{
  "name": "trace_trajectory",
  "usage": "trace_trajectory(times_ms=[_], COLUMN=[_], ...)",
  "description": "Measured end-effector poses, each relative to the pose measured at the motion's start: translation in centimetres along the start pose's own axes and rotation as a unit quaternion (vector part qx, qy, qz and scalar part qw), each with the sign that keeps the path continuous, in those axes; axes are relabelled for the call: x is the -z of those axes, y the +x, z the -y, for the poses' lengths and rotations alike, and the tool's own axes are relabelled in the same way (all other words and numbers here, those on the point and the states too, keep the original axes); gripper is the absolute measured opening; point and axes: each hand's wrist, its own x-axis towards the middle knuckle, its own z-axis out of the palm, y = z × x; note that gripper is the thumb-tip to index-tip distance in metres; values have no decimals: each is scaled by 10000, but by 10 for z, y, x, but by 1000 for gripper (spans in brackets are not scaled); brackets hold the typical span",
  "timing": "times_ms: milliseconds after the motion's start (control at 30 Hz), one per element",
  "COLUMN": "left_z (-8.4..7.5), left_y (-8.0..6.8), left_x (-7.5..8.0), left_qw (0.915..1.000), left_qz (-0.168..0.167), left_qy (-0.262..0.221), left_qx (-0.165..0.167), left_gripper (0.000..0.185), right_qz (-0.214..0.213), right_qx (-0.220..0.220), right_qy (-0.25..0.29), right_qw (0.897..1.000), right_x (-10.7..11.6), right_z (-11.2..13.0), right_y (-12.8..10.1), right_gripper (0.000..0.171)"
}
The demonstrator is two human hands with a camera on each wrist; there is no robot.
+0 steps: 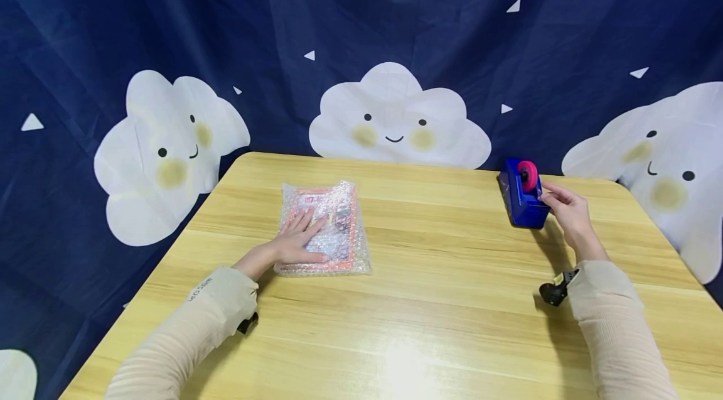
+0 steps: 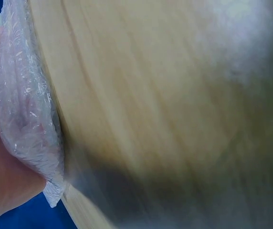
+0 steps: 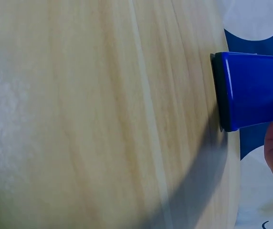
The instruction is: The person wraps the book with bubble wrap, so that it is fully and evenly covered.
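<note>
Left hand (image 1: 296,242) flat on bubble-wrapped packet (image 1: 339,211) | right hand (image 1: 567,210) touching tape dispenser (image 1: 522,196)

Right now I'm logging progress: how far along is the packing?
Done: the booklet already sits in bubble wrap, left hand pressing it flat. In hand: the right hand touches the blue tape dispenser. Left: no tape visible on the wrap yet, so sealing remains.

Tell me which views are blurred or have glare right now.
Head view: sharp, with a bright glare patch on the near table. Left wrist view: soft and smeared, dark shadow low down, only the bubble-wrapped packet readable. Right wrist view: table grain blurred, pale glare at left, blue tape dispenser fairly crisp.
</note>
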Motion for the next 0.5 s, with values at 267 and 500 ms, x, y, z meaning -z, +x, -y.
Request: trace_trajectory(times_ms=[267, 500], left_z=[-1, 0], left_y=[1, 0], left_x=[0, 0], left_qw=[10000, 9999], left_qz=[55, 27], left_qy=[-30, -126], left_qx=[26, 0], left_gripper=[94, 95], right_qz=[55, -75], right_qx=[-7, 160], right_qy=[35, -141], right_qw=[10000, 9997], right_x=[-1, -2], right_z=[2, 2], right_y=[-1, -1], right_gripper=[32, 40])
